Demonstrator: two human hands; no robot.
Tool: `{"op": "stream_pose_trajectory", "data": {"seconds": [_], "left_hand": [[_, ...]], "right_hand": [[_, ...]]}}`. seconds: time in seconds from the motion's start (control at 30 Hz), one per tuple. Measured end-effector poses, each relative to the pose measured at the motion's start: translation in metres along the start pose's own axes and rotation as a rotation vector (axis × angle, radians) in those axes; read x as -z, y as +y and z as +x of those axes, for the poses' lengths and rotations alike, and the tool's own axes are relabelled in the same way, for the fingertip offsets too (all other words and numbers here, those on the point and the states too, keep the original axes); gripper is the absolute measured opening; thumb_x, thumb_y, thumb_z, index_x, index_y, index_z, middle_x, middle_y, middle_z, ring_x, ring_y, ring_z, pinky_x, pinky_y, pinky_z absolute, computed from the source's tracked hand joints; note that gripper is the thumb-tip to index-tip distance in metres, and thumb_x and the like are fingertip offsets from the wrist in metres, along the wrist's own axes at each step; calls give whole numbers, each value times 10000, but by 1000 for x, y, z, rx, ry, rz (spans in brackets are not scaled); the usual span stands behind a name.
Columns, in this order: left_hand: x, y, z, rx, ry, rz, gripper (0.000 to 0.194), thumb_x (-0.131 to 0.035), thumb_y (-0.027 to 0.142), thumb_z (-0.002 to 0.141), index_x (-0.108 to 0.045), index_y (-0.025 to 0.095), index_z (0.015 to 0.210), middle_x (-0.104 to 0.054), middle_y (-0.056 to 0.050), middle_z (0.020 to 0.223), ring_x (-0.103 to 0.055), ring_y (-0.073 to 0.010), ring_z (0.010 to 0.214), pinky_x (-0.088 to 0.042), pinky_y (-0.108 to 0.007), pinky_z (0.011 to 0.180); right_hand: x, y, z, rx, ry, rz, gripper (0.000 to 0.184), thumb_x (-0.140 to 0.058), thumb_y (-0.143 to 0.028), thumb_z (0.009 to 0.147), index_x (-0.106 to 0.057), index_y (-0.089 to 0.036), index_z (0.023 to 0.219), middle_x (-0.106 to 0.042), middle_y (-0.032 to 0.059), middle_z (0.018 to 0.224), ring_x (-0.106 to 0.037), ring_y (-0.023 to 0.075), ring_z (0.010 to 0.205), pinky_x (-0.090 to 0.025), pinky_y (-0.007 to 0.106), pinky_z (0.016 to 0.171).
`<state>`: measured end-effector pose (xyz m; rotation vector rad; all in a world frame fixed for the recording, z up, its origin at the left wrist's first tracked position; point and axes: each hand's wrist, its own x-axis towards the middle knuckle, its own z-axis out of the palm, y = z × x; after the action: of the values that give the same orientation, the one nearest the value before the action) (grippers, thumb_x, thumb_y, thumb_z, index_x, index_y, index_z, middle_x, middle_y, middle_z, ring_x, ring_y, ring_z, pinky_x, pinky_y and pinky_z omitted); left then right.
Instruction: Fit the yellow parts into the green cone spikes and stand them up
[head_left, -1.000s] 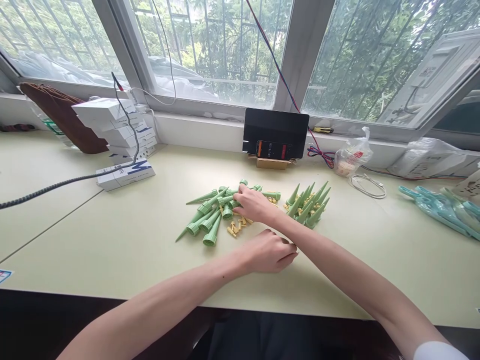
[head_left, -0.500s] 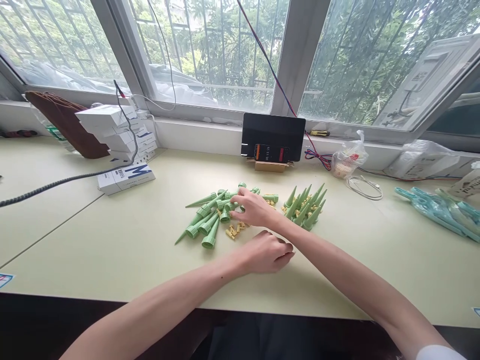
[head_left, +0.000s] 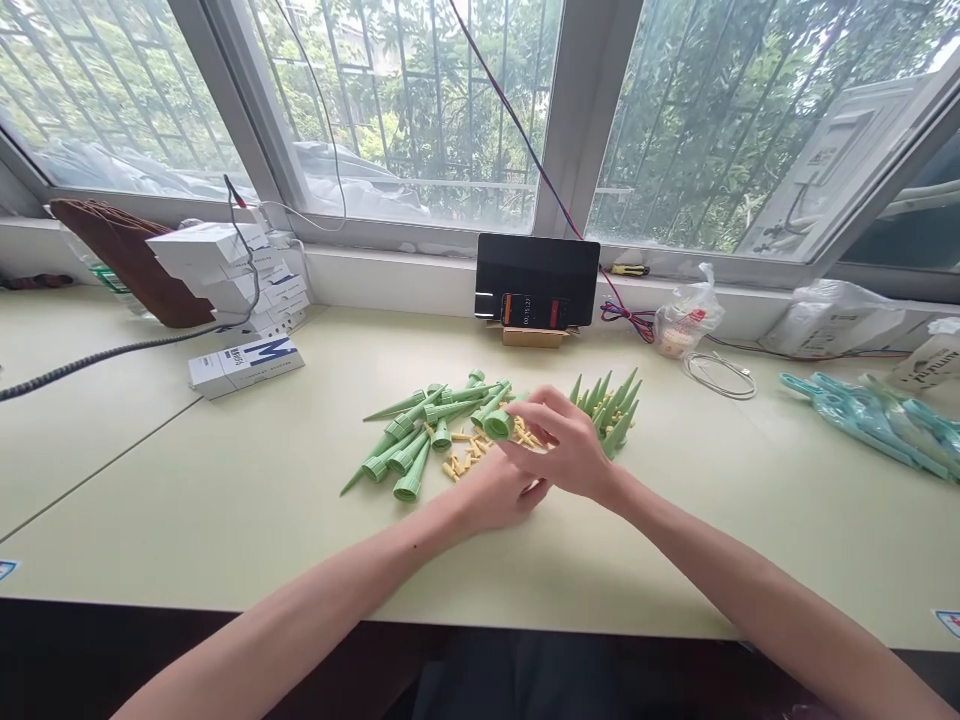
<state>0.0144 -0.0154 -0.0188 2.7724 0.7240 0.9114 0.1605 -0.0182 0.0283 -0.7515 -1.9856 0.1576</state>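
Note:
My right hand [head_left: 566,448] is lifted a little above the pale table [head_left: 225,480] and pinches a green cone spike [head_left: 500,423] by its wide end. My left hand [head_left: 491,492] sits just under and behind it, fingers curled; what they hold is hidden. To the left lies a loose pile of green cone spikes [head_left: 416,430]. Small yellow pieces [head_left: 465,462] are scattered beside it. A second cluster of green spikes [head_left: 611,410] stands points-up to the right of my hands.
A dark tablet [head_left: 538,278] with a phone [head_left: 534,310] leaning on it stands at the window sill. White boxes [head_left: 240,280] are stacked at the left, with a braided cable [head_left: 97,355] crossing them. Teal plastic items [head_left: 885,420], bags and a coiled white cable [head_left: 718,374] lie at the right.
My right hand has left the spike pile and come back toward me with one green spike in it. My left hand has shifted up to meet it.

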Motion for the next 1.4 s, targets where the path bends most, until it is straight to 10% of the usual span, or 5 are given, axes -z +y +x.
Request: {"op": "stream_pose_trajectory", "data": {"seconds": [0.17,0.47,0.97,1.4], "left_hand": [[11,-13,2,216,15,-200,238,-424,47,774,-435,170,570,-388,41,502,-315,-88,471,-254,-242,466],[34,-15,17,699,224,-834,328,-436,487,963,-548,182,917,-517,44,630,-439,-69,351,-292,-207,346],[30,-12,14,624,-29,-920,369,-528,546,923,-552,187,1003,-531,34,618,-475,-83,460,-344,-203,428],[24,-14,14,625,-4,-1332,305,-483,482,966,-530,184,1011,-552,-19,833,-483,-74,512,-353,-209,425]], "right_hand": [[1,12,-32,56,148,-136,197,-591,-258,899,-603,-235,1094,-519,-9,705,-429,108,531,-435,235,508],[-13,19,-48,103,78,-84,275,-568,-207,932,-539,-230,1204,-567,-16,739,-415,67,466,-383,190,446],[-10,20,-48,-254,-57,161,187,-530,-231,956,-642,-241,1105,-553,27,871,-509,104,599,-494,241,546],[-10,18,-46,-446,-10,274,392,-603,-302,906,-442,-256,1260,-528,1,956,-524,70,545,-453,229,500]]}}
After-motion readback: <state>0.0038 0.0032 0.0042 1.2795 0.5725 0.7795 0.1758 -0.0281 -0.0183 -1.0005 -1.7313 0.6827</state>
